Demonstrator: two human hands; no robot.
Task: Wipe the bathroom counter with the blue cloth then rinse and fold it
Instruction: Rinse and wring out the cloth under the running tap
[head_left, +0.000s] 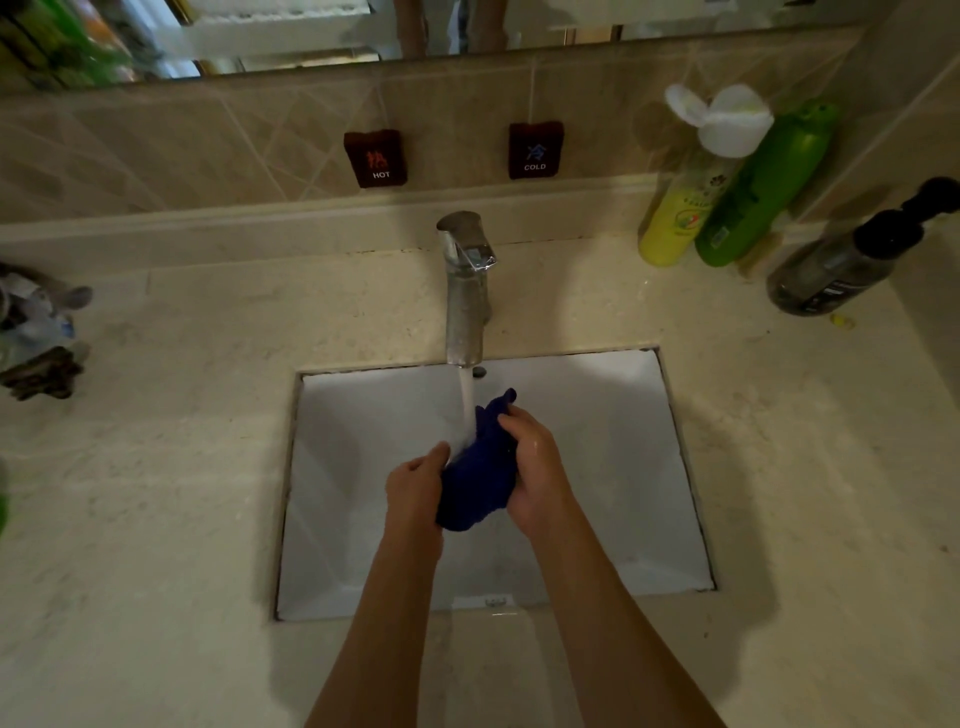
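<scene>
- Head view looks straight down on a pale beige stone bathroom counter (156, 467) with a rectangular white undermount sink (597, 467) set into its middle.
- Over the middle of the sink, the bunched dark blue cloth (475, 478) is pressed between both hands, one corner of it sticking up toward the back rim.
- Left hand (415, 486) is curled closed round the cloth's left side; right hand (535, 467) is wrapped closed over its right side, fingers folded across the top.
- A chrome single-lever tap (466, 291) stands at the back edge of the sink, and a stream of running water (466, 405) falls from its spout onto the cloth's upper left part.
- On the tiled wall behind the tap hang two dark labels, one reading HOT (375, 158) and one reading COLD (535, 149).
- In the counter's back right corner stand a yellow bottle with an open white flip cap (675, 218), a green bottle (758, 192) touching it, and a dark grey pump bottle (841, 260) nearer the right edge.
- Blurred clutter (36, 338) sits at the left edge.
</scene>
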